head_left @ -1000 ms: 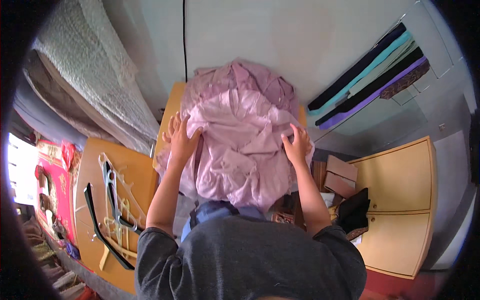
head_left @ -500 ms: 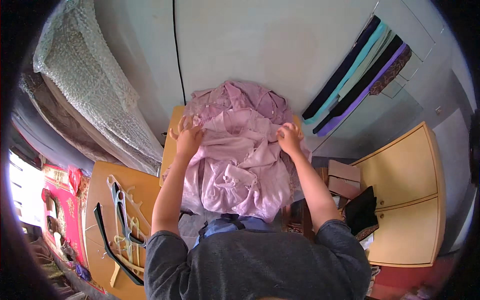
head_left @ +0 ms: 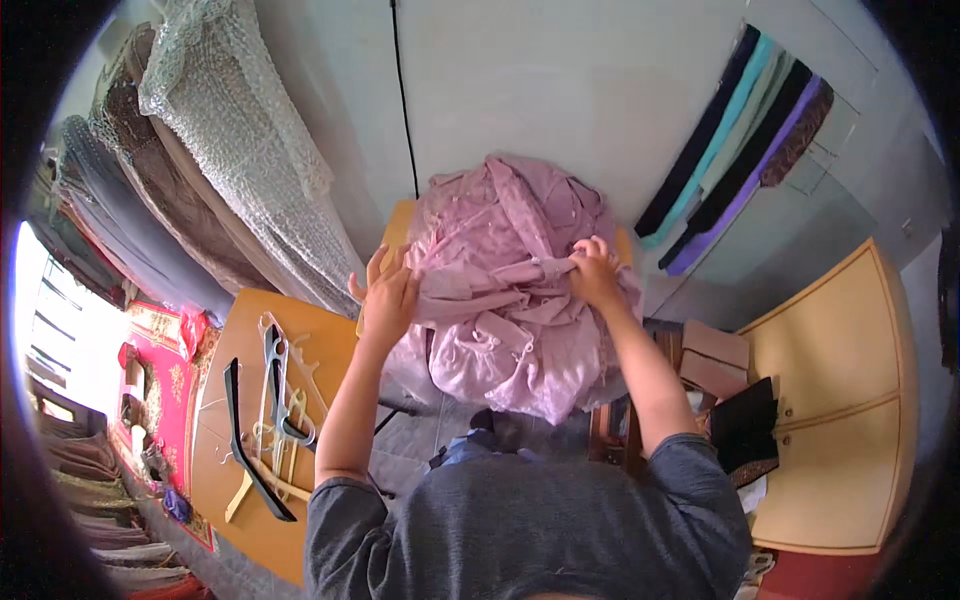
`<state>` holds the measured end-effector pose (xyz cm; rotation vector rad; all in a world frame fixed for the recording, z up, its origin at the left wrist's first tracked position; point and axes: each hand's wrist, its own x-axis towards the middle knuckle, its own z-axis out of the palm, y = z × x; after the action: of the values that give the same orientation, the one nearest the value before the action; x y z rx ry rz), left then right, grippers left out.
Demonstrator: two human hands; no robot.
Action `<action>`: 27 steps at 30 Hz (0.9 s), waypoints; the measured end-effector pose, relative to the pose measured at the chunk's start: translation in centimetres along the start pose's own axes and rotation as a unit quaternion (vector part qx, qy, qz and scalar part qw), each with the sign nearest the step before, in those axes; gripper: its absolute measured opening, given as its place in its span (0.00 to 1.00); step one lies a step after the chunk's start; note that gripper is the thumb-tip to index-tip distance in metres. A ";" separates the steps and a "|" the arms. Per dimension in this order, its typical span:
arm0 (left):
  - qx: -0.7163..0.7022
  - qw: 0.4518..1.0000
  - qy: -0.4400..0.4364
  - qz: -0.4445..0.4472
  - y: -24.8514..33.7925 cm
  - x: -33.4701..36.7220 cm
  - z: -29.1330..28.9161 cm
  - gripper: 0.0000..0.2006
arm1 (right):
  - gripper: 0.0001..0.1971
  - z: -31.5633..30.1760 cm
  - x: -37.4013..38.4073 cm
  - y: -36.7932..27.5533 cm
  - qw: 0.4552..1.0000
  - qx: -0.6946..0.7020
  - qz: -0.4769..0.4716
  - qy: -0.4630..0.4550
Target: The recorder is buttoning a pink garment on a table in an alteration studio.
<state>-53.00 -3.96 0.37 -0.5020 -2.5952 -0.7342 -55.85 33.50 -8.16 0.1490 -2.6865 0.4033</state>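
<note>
A pale pink garment (head_left: 490, 350) lies bunched in soft folds on a small yellow table (head_left: 398, 225). Behind it a dustier pink piece of clothing (head_left: 540, 195), with small beads or buttons, is heaped against the wall. My left hand (head_left: 388, 298) pinches the pale garment's left edge near the thumb, its outer fingers spread away. At the opposite edge, my right hand (head_left: 597, 275) is closed on a gathered fold. A band of cloth stretches between both hands. The garment's lower part hangs over the table's near side.
Left, several hangers (head_left: 275, 420) lie on a wooden table (head_left: 235, 340). Dresses (head_left: 235, 110) hang at the upper left. Scarves (head_left: 735, 150) hang on the right wall. A wooden cabinet (head_left: 830, 370) stands at right, near pinkish boxes (head_left: 715, 355) and black cloth (head_left: 745, 430).
The pale garment's upper part has been drawn together and folded toward me, so more of the darker pink cloth shows. Both hands grip the edges; the whole view has shifted left.
</note>
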 end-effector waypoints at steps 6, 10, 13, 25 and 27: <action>0.016 0.997 -0.008 0.073 2.5 -2.6 -0.2 0.27 | 0.08 -10.3 -4.1 0.3 0.994 -0.003 -0.025 0.103; 0.157 0.978 0.026 0.134 5.7 -4.1 -2.2 0.21 | 0.08 -15.6 -7.3 -1.4 0.986 0.012 -0.014 0.167; 0.188 0.952 0.155 0.183 6.7 -5.6 -3.3 0.12 | 0.08 -19.4 -9.2 -3.8 0.977 0.019 -0.033 0.210; 0.130 0.945 0.253 0.164 7.9 -8.7 -7.5 0.11 | 0.06 -21.3 -13.0 -6.1 0.958 -0.091 -0.051 0.268; 0.122 0.942 0.259 0.174 9.6 -8.4 -7.8 0.11 | 0.06 -19.8 -13.2 -5.2 0.967 -0.084 -0.027 0.240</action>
<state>-39.52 -2.57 6.58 -0.5784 -1.9961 -0.3548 -35.33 35.08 4.86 0.0623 -2.2194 0.1643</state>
